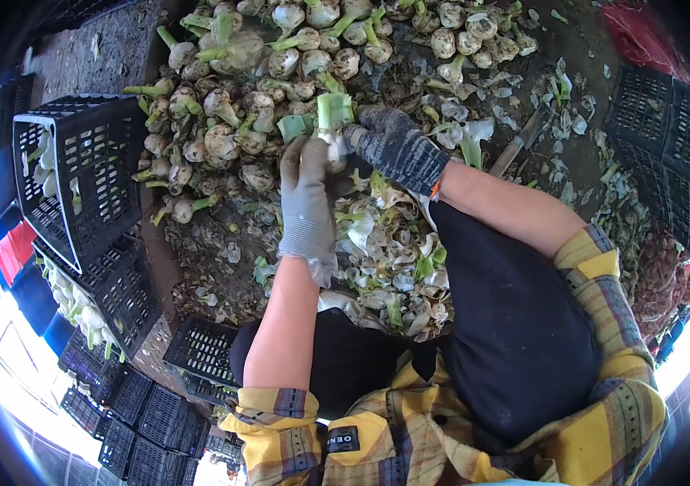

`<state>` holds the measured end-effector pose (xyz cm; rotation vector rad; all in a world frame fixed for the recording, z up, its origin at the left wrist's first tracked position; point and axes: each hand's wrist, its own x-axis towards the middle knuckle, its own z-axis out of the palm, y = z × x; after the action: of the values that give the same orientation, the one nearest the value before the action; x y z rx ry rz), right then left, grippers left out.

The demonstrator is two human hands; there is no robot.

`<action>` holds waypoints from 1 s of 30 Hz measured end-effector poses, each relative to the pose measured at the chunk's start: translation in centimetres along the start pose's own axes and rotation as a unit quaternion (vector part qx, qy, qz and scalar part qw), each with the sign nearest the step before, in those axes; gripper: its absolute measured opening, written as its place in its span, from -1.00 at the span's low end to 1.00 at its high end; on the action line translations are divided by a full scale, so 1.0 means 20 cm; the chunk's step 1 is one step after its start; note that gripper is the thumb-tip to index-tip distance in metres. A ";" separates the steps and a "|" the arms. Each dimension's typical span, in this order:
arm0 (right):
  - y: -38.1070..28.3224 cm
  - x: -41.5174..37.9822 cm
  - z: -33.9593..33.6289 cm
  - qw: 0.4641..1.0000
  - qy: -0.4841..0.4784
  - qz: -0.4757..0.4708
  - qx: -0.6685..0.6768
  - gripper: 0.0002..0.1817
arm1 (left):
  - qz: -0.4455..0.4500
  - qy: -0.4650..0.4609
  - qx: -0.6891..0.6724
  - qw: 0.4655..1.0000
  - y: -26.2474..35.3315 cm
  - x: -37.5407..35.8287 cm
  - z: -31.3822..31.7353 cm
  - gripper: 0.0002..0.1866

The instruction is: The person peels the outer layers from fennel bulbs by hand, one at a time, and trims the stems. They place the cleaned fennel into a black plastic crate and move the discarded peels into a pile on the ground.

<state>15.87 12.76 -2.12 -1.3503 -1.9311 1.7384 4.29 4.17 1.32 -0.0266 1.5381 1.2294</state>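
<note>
Both gloved hands — left hand (306, 202), right hand (397, 146) — clamp one bulb (334, 121) above the pile (231, 121).

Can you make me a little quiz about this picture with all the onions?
1. True or false: both hands wear gloves.
2. What do the left hand and the right hand hold between them?
A. an onion with a cut green stalk
B. a knife
C. a red bag
3. Fill in: the black crate on the left side of the picture holds some peeled white ____.

Key
1. True: the left glove is light grey, the right one dark and speckled.
2. A: the onion is gripped by both hands, above the heap of peelings.
3. onions
</note>
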 end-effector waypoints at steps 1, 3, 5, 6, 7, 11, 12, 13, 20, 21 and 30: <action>0.00 -0.01 0.00 0.999 -0.005 0.008 0.033 -0.61 | -0.073 -0.045 -0.074 0.994 0.00 0.02 -0.04 -0.59; 0.01 0.00 0.00 1.000 -0.013 -0.015 0.008 -0.62 | -0.121 -0.046 -0.131 0.983 0.04 -0.01 -0.01 -0.62; 0.04 0.01 0.01 0.995 -0.008 -0.085 -0.048 -0.64 | -0.116 -0.028 -0.100 0.988 0.05 -0.02 0.01 -0.63; 0.07 0.01 0.00 0.986 0.002 -0.141 -0.092 -0.66 | -0.088 -0.011 -0.040 0.995 0.05 -0.02 0.02 -0.63; 0.08 0.00 0.00 0.971 0.011 -0.198 -0.136 -0.67 | -0.058 0.008 0.019 0.998 0.05 -0.02 0.02 -0.64; 0.06 -0.01 0.01 0.971 -0.073 0.050 0.221 -0.77 | -0.097 -0.098 -0.167 0.976 0.05 0.00 -0.03 -0.65; 0.10 -0.02 0.00 0.954 -0.097 0.062 0.276 -0.78 | -0.117 -0.107 -0.184 0.970 0.06 0.00 -0.04 -0.65; 0.13 -0.03 -0.01 0.933 -0.121 0.074 0.330 -0.78 | -0.136 -0.117 -0.202 0.963 0.07 0.00 -0.05 -0.65; -0.03 -0.06 -0.02 0.995 0.034 -0.093 -0.031 -0.76 | 0.006 0.015 0.041 0.999 0.04 -0.01 0.01 -0.57; -0.04 -0.06 0.00 0.995 0.051 -0.080 0.003 -0.75 | 0.028 0.014 0.052 0.998 0.01 0.01 0.00 -0.56; 0.04 -0.04 -0.01 0.942 -0.100 -0.011 0.319 -0.77 | -0.041 -0.011 -0.169 0.985 0.06 0.03 0.00 -0.66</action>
<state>16.89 12.17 -2.43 -0.9337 -1.2527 2.2788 3.29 5.01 1.61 -0.2945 1.2800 1.4069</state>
